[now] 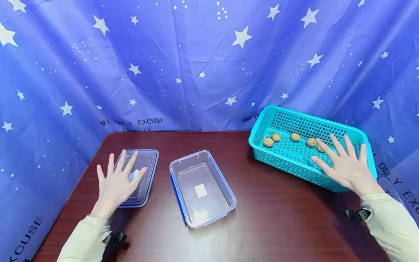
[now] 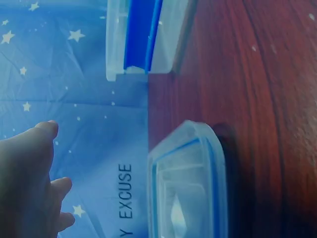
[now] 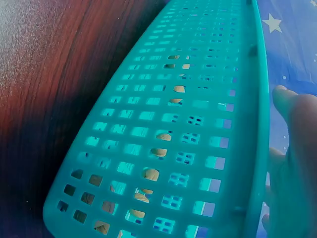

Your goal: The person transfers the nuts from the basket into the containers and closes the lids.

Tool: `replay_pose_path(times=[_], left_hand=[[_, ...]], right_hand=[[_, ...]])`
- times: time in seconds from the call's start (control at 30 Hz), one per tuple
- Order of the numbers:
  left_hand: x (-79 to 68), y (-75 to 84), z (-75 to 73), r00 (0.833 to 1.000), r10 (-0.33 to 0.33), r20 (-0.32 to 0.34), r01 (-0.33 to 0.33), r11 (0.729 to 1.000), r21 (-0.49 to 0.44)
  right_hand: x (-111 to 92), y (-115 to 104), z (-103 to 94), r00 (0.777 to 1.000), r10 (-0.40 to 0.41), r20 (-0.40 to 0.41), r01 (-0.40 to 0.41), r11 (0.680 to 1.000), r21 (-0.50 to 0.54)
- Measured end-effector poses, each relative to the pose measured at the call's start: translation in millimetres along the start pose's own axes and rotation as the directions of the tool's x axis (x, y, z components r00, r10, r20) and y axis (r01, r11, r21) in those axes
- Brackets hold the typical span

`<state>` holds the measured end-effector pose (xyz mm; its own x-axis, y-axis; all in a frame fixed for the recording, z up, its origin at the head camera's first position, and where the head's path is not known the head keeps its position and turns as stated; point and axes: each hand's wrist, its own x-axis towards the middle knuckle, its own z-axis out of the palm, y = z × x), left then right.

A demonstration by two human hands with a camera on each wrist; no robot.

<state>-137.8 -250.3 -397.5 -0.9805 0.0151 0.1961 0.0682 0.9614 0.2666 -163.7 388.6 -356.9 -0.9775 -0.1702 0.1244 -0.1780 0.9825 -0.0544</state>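
My left hand (image 1: 116,183) is held with fingers spread above a clear lid (image 1: 144,182) with a blue seal, at the table's left; in the left wrist view the lid (image 2: 183,183) lies apart from the fingers. Over the right end of a turquoise perforated basket (image 1: 294,167) hovers my right hand (image 1: 348,169), fingers spread, holding nothing. Several walnuts (image 1: 295,137) lie on the basket's floor, some partly hidden by that hand. The right wrist view shows the basket's side wall (image 3: 148,119), with walnuts glimpsed through its holes.
Between the hands stands an uncovered clear plastic box (image 1: 209,189) with a blue clip on its left side and a white label inside. Everything rests on a dark red-brown wooden table (image 1: 262,225). A blue star-printed curtain (image 1: 196,54) hangs behind and around the table.
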Motion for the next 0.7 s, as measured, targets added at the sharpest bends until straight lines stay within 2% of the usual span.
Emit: replay_pose_path(times=[0.3, 0.53, 0.7], left_hand=[[-5.5, 35.7, 12.3, 0.994, 0.105, -0.007, -0.105, 0.994, -0.020], [-31.8, 70.9, 26.1, 0.983, 0.170, 0.065, -0.164, 0.983, -0.085], [-44.8, 85.8, 39.0, 0.978, 0.190, 0.083, -0.177, 0.974, -0.142]], right_hand=[[-3, -1, 3.3, 0.999, -0.037, -0.023, 0.038, 0.997, 0.072], [-1, -4, 2.6, 0.992, -0.068, -0.106, 0.080, 0.990, 0.113], [1, -7, 0.0, 0.985, -0.092, -0.143, 0.111, 0.984, 0.137]])
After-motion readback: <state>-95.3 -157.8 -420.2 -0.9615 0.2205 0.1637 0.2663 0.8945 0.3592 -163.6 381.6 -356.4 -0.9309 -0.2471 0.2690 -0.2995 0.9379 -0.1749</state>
